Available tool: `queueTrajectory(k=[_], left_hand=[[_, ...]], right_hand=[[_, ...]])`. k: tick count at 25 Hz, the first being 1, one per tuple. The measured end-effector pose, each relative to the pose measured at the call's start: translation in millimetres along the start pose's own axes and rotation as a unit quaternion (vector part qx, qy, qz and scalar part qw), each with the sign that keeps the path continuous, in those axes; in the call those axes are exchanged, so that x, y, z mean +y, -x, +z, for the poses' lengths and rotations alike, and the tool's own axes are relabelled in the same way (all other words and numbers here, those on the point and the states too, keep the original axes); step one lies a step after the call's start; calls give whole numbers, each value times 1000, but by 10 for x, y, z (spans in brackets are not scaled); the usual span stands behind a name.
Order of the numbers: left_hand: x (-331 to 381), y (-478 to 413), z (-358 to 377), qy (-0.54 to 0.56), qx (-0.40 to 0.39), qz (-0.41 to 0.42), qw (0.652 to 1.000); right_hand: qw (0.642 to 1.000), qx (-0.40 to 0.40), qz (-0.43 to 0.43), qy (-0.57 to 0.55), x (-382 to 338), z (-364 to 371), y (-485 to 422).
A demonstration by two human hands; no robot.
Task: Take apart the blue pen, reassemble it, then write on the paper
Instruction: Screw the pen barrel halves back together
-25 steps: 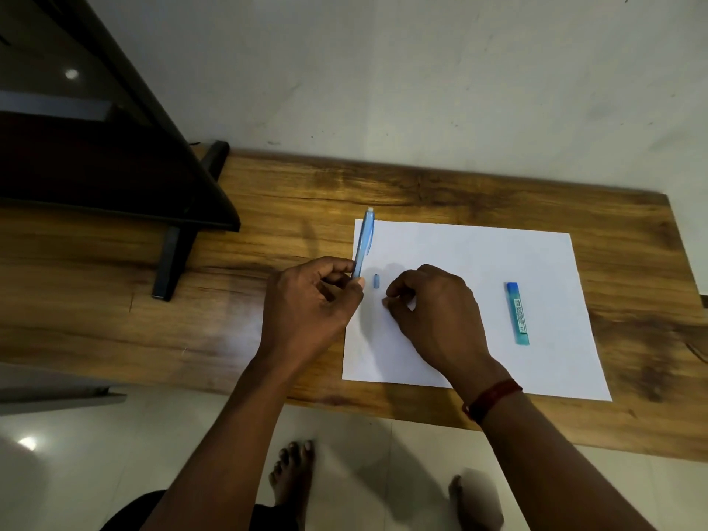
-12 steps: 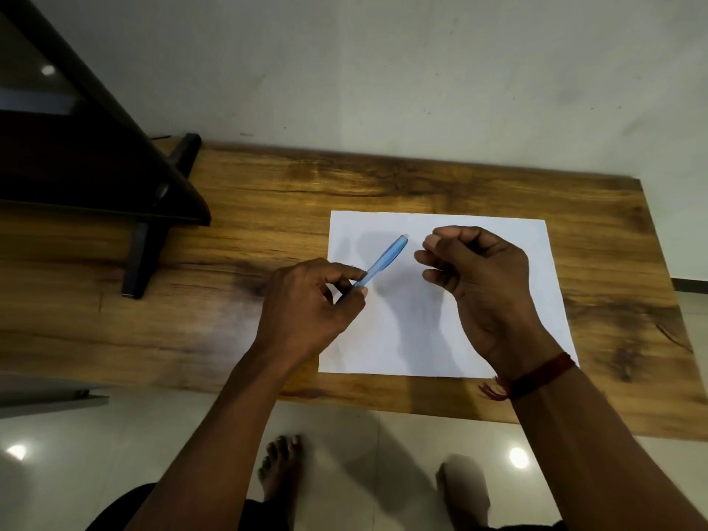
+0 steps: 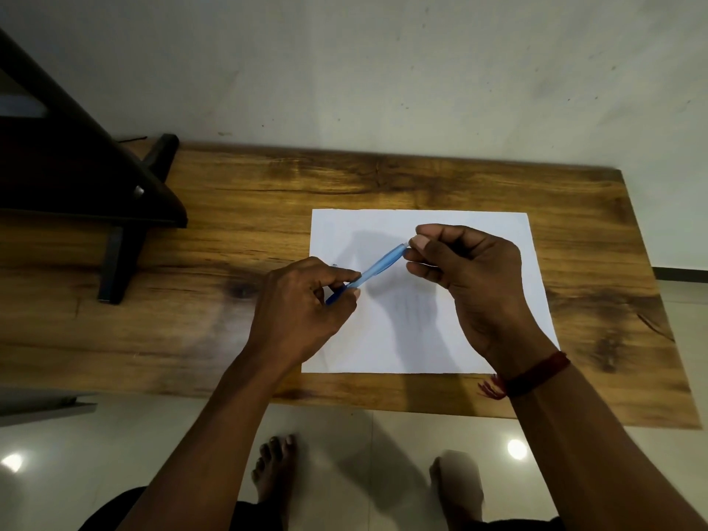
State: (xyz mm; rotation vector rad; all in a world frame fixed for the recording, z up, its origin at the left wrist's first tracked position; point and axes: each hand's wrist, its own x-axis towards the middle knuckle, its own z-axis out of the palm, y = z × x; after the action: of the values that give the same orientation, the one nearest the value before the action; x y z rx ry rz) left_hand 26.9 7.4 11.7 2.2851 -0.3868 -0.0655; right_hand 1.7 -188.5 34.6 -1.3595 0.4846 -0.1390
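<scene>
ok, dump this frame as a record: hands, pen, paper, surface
left hand: grips the lower end of the blue pen
right hand: fingertips pinch the pen's upper end; whether a small part sits between them cannot be told
blue pen: spans both hands, slanting above the paper
paper: white sheet, flat on the table, no writing visible
table: wooden top, against a wall
right wrist: red thread band

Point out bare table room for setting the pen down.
Free: table behind the paper, between the black stand and left hand, and right of the paper. Crowded: over the paper, where right hand and left grip the blue pen.
</scene>
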Motion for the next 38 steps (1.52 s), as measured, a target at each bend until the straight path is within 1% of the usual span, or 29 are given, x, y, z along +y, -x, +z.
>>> queueTrajectory(k=[8,22,38], left_hand=[[8,-12,-3,-3,0,9,1000],[35,-13,-24,-10,-1,3,1000],[32,1,-105,-35,-6,13,999]], right_hand=[[1000,-13,-2,29,13,-12,-11],[1000,-11,7,21,21,-11,-28],[997,-22,57,39,-17,8,-37]])
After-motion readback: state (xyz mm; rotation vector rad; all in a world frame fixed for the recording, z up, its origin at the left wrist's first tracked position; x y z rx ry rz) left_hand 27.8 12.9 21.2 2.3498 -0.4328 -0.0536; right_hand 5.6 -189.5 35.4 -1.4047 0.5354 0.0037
